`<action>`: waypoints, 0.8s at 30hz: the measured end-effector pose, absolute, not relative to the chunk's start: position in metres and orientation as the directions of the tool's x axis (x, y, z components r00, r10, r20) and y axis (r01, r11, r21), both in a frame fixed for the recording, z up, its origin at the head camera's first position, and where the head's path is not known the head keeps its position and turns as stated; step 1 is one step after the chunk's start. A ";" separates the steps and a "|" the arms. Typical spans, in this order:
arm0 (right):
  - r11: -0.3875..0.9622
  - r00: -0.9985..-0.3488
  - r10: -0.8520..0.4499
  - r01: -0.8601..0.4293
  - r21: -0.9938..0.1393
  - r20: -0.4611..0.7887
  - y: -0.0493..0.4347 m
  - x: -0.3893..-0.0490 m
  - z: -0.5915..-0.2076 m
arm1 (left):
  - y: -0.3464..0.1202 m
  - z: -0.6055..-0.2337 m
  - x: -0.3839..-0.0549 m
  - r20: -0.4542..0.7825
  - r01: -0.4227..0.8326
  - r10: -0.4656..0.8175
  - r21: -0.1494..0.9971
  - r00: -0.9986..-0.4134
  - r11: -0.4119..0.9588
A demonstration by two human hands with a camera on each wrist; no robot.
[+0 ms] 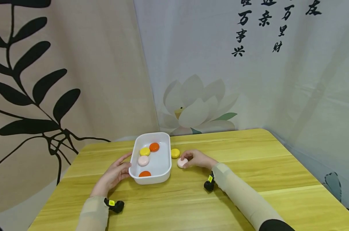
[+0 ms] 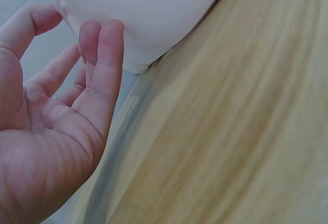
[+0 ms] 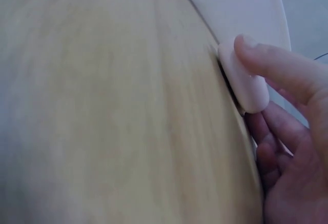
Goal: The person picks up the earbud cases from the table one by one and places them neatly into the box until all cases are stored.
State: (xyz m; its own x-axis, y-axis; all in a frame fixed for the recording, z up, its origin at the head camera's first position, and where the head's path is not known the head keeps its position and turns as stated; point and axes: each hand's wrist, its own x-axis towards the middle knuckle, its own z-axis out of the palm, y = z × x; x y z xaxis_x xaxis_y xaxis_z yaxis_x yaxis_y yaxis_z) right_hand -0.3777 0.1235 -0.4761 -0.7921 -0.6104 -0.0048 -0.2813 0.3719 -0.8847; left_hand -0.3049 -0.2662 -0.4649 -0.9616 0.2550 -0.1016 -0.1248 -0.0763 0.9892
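A white rectangular tray [image 1: 162,180] with rounded corners stands on the wooden table. At its left side is my left hand [image 1: 114,175], loosely bent, fingertips against the outer wall. In the left wrist view the fingers [image 2: 106,55] touch this white wall [image 2: 148,14]. My right hand [image 1: 196,159] pinches a pale pink rounded disc [image 1: 181,163] by its edge, thumb on top, close to the tabletop. The same disc [image 3: 243,80] shows tilted under the thumb in the right wrist view. Just behind it, a yellow disc [image 1: 175,153] lies beside the tray's right wall.
Inside the tray are a yellow disc [image 1: 145,151], a pink disc [image 1: 143,160] and two orange discs [image 1: 154,147], one partly hidden by the near wall. A printed curtain [image 1: 197,64] hangs behind the wooden table [image 1: 249,154]. Each wrist carries a small black camera [image 1: 209,183].
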 end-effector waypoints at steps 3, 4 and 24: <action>0.374 -0.789 -0.615 -0.287 -0.882 -0.004 0.123 -0.377 -0.475 | -0.267 -0.464 -0.304 -0.102 -0.124 0.256 0.990 -0.961 -0.071; 0.375 -0.787 -0.617 -0.291 -0.880 -0.003 0.123 -0.376 -0.475 | -0.267 -0.464 -0.304 -0.103 -0.125 0.257 0.990 -0.961 -0.071; 0.406 -0.795 -0.605 -0.273 -0.872 -0.033 0.129 -0.380 -0.468 | -0.266 -0.464 -0.305 -0.113 -0.134 0.251 0.988 -0.961 -0.071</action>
